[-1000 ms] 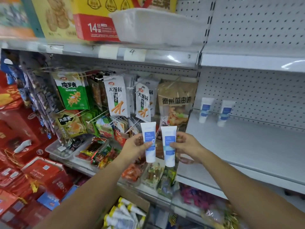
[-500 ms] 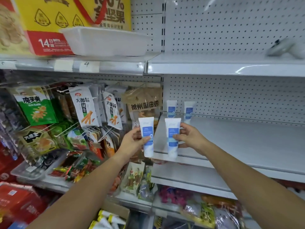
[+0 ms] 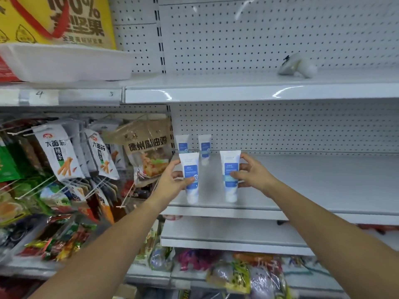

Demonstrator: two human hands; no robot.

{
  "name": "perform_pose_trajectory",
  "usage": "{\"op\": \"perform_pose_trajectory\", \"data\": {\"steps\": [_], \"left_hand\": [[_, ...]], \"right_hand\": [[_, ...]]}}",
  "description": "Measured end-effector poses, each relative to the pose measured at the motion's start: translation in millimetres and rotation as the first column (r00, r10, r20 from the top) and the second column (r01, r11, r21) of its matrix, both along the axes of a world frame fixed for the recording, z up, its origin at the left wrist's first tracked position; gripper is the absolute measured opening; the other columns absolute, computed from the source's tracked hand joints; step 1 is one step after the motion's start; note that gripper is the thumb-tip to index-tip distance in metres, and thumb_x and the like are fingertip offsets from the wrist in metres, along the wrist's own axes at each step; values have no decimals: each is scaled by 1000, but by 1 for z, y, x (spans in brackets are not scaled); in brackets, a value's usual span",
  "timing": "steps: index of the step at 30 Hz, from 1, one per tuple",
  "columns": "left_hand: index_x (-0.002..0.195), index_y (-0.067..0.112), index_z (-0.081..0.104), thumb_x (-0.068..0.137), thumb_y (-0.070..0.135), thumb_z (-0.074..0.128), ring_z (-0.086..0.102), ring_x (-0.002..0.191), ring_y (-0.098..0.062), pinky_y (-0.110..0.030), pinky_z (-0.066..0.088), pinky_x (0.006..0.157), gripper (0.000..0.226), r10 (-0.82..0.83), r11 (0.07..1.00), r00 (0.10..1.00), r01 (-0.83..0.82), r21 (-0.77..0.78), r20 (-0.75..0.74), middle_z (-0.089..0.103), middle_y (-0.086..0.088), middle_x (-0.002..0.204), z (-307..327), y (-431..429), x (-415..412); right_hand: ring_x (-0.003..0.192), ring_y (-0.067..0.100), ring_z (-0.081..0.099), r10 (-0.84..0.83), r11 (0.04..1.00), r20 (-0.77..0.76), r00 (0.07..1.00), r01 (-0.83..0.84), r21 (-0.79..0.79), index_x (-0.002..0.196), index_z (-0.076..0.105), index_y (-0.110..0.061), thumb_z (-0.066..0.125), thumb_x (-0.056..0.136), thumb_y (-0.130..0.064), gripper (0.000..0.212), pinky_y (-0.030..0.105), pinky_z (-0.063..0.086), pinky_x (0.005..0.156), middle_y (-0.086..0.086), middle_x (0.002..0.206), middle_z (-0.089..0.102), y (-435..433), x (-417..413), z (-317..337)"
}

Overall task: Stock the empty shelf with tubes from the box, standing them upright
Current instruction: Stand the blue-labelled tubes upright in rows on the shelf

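Each hand holds one white tube with a blue label, cap down, over the white shelf [image 3: 313, 186]. My left hand [image 3: 172, 182] grips the left tube [image 3: 191, 169] from its left side, its cap near the shelf's front. My right hand [image 3: 252, 175] grips the right tube [image 3: 230, 167] from its right side, the cap at the shelf surface. Two more tubes stand upright at the shelf's back left against the pegboard, the left one [image 3: 182, 143] partly hidden by the held tube and the right one [image 3: 204, 147]. The box is out of view.
Snack bags [image 3: 60, 152] hang on hooks to the left of the shelf. A white tray [image 3: 64, 63] sits on the upper left shelf. A small grey and white device [image 3: 298, 65] lies on the shelf above. Packaged goods fill the bottom shelf [image 3: 237, 272].
Both hands have carried their tubes right and forward, from in front of the snack bags onto the white shelf, and the tubes have drawn further apart.
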State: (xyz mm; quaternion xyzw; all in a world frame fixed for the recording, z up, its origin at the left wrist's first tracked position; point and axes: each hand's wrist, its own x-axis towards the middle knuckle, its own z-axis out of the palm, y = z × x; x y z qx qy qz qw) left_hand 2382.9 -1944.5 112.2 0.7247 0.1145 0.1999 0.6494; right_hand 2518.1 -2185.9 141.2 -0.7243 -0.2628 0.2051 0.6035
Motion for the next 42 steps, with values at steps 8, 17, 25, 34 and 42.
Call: {"op": "perform_pose_trajectory", "data": {"steps": [8,17,25,34,42], "left_hand": [[137,22,44,78,4,81,70,95,-25,-45,61,82,72,-62,997,997,63,34,-38,68,-19,111,0,-33,42],[138,28,41,79,9,82,68,98,-23,-38,61,76,75,-106,992,993,109,64,-51,66,-13,111,-7,-29,112],[137,23,44,78,4,81,69,93,-19,-42,61,79,72,-188,981,982,189,48,-34,66,-17,116,-18,-6,166],[137,23,44,81,6,80,69,85,-6,-26,58,79,69,-181,980,983,183,83,-35,66,-14,117,-34,-3,200],[128,26,44,83,4,77,64,98,-19,-21,55,78,60,-77,991,997,77,108,-3,64,-4,114,-32,-17,223]], "right_hand": [[92,25,70,-39,999,10,999,39,36,119,54,-33,68,87,1,49,31,60,71,23,114,64,-35,29,-1],[100,32,69,-120,993,16,993,119,14,125,51,-26,70,86,1,51,36,61,72,18,115,61,-38,68,-6],[99,25,70,-201,979,53,978,202,-19,119,56,-27,73,82,2,50,35,60,77,13,112,67,-24,109,-1],[100,25,69,-215,975,104,971,219,-33,121,56,-22,72,82,3,49,40,61,83,13,112,66,-15,144,-9],[103,27,68,-161,985,105,981,166,-46,122,54,-21,71,82,5,50,44,60,86,12,113,64,-16,177,-15]]}}
